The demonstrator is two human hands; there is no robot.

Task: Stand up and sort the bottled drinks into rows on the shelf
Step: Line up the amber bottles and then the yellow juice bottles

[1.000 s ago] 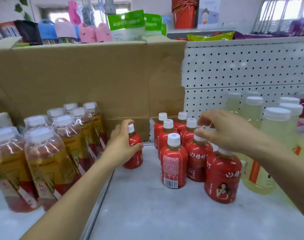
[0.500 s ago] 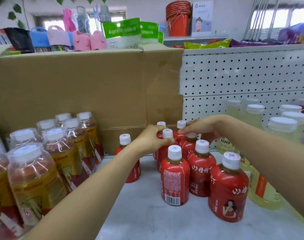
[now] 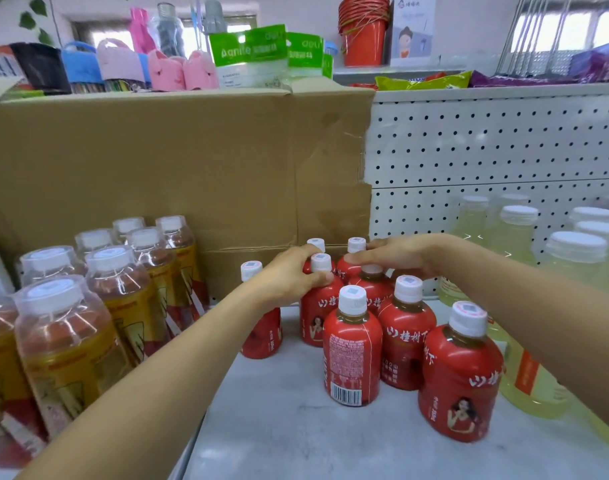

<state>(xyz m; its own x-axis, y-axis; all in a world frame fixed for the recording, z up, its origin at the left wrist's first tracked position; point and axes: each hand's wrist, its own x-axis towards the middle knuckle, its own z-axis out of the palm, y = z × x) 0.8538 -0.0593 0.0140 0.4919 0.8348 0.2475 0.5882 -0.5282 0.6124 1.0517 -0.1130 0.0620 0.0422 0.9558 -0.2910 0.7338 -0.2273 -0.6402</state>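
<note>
We stand at a grey shelf (image 3: 296, 427). In the middle of it is a bunch of small red plastic bottles with white caps (image 3: 352, 355), and all of them stand up. Our left hand (image 3: 289, 275) reaches in from the left and holds the left red bottle (image 3: 317, 317) near the back of the bunch. The thumb and fingers curl round its neck, right by the cap. Our right hand (image 3: 400, 258) reaches in from the right and lies over the top of the next red bottle (image 3: 374, 289) beside it. We cannot tell if this hand pinches that bottle or only touches it. The two hands are close but apart. A lone red bottle (image 3: 265, 337) stands just left of the bunch, partly behind our left arm. Big clear bottles with yellow labels (image 3: 71, 341) stand in rows on the left. Pale yellow bottles (image 3: 514, 237) stand on the right. A brown cardboard box (image 3: 157, 168) and a white wall with little holes (image 3: 486, 150) are at the back.
</note>
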